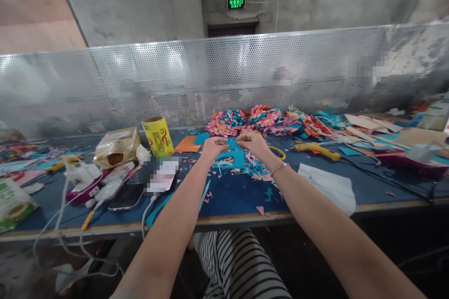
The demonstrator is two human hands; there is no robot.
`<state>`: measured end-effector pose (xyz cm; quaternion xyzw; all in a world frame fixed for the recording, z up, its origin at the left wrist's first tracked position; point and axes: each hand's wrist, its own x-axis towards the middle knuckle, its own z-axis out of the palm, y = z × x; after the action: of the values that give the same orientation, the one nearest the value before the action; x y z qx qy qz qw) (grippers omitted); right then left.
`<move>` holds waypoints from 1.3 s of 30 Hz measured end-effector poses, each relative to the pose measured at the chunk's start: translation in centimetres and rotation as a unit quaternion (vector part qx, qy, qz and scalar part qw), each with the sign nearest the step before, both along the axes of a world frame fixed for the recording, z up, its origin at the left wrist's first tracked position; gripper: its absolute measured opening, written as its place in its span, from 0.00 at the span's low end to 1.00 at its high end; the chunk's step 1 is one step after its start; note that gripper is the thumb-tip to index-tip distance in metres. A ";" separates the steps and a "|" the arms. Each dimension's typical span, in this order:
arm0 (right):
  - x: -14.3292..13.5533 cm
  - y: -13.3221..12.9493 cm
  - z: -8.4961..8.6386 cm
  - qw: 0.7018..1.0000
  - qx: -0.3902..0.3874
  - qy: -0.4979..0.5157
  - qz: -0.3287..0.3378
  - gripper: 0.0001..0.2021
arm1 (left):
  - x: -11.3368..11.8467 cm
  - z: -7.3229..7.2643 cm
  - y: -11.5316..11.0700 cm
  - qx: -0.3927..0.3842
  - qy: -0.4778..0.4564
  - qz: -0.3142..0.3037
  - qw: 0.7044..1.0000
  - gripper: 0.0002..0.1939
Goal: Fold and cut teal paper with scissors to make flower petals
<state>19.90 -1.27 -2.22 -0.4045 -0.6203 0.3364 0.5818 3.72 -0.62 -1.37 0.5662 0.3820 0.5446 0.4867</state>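
My left hand (214, 147) and my right hand (253, 144) face each other above the middle of the table, fingertips pinched. Between them stretches a small piece of blue sheet material (231, 143), paper or felt, gripped from both sides. Just below lies a larger blue sheet with cut-out holes (235, 160). Pink, blue and white scraps (257, 168) are scattered beside and beneath my hands. Behind them sits a heap of pink, blue and orange cut pieces (228, 121). A yellow ring (278, 152) shows partly behind my right wrist.
Right of me lie a yellow-handled glue gun (317, 151) with a black cord and a white cloth-like sheet (329, 184). Leftward are a yellow tube (157, 136), a brown paper bag (117, 147), phones (163, 175) and cables. A perforated metal screen (157, 79) borders the table's back.
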 end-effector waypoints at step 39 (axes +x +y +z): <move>0.2 0.4 -0.7 0.998 -0.017 -0.057 0.005 0.12 | 0.1 0.1 -0.8 0.033 0.111 0.010 0.993 0.09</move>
<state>20.11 -0.88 -2.87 -0.4296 -0.6487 0.3258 0.5371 3.84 -1.38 -1.28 0.6350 0.4215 0.4952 0.4170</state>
